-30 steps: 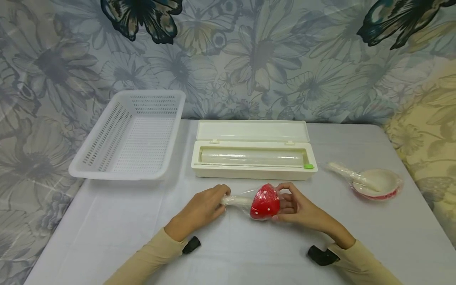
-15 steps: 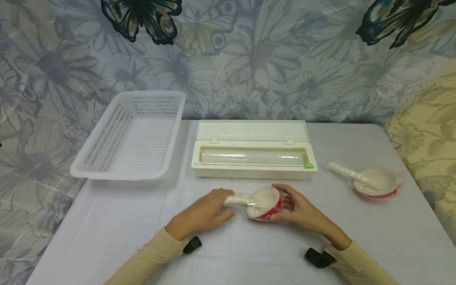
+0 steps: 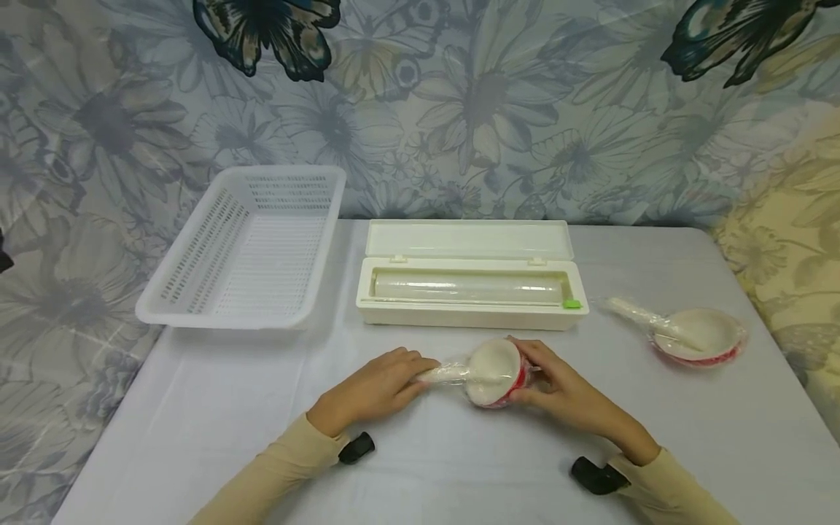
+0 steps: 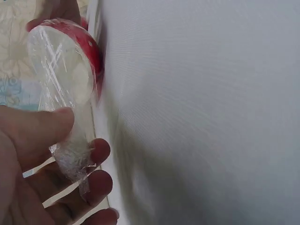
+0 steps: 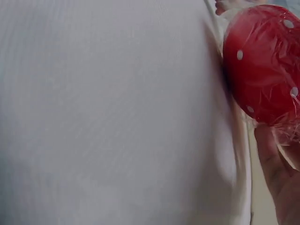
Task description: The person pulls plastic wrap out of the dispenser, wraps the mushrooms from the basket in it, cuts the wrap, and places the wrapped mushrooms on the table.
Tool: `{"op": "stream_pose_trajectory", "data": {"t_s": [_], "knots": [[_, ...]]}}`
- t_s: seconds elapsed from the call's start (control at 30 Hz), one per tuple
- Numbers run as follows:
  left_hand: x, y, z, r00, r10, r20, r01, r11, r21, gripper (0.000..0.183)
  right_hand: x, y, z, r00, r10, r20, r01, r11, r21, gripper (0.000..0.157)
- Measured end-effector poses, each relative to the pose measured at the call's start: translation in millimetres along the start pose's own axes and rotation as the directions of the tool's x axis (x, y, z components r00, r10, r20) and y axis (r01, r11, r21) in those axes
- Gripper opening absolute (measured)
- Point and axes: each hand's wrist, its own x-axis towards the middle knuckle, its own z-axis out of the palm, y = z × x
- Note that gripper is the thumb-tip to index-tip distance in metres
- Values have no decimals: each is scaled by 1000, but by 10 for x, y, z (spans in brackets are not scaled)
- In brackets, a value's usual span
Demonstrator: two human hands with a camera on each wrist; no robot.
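A small bowl [image 3: 491, 372], white inside and red with white dots outside, is wrapped in clear film together with a white spoon [image 3: 446, 373]. The spoon's handle sticks out to the left. My left hand [image 3: 374, 390] pinches the film-covered handle end between thumb and fingers, as the left wrist view shows on the wrapped handle [image 4: 70, 154]. On the other side, my right hand [image 3: 567, 390] grips the bowl's red outside, fingers at the back and thumb in front. The right wrist view has the dotted red underside [image 5: 265, 65] with fingers below it.
Behind the hands stands an open white cling film box [image 3: 472, 317] with a roll inside and a green slider at its right. A white perforated basket [image 3: 239, 321] is at the left. Another wrapped bowl with a spoon [image 3: 705, 335] lies at the right.
The wrapped bowl has turned over from its red underside to its white inside facing up. Then it shifted slightly right. The left fingers have moved along the handle.
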Motion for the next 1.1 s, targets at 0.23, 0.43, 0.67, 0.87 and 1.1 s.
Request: {"op": "stream_pose_trajectory", "data": {"t_s": [0.23, 0.43, 0.67, 0.87, 1.1], "knots": [[175, 46, 23, 999, 8, -49, -8, 1000, 2, 33, -93, 51, -95, 992, -5, -126, 1, 999, -34, 78], [288, 82, 49, 999, -52, -10, 52, 998, -28, 32, -192, 70, -144, 990, 78, -117, -82, 996, -29, 59], [360, 106, 106, 999, -34, 22, 34, 999, -12, 34, -284, 63, -200, 988, 60, -142, -74, 993, -95, 59], [384, 119, 132, 999, 12, 45, -12, 1000, 1, 39, -347, 33, -244, 978, 58, -200, -84, 989, -123, 66], [339, 113, 88, 999, 13, 50, -16, 998, 55, 44, -363, 21, -277, 977, 62, -206, -102, 977, -189, 73]]}}
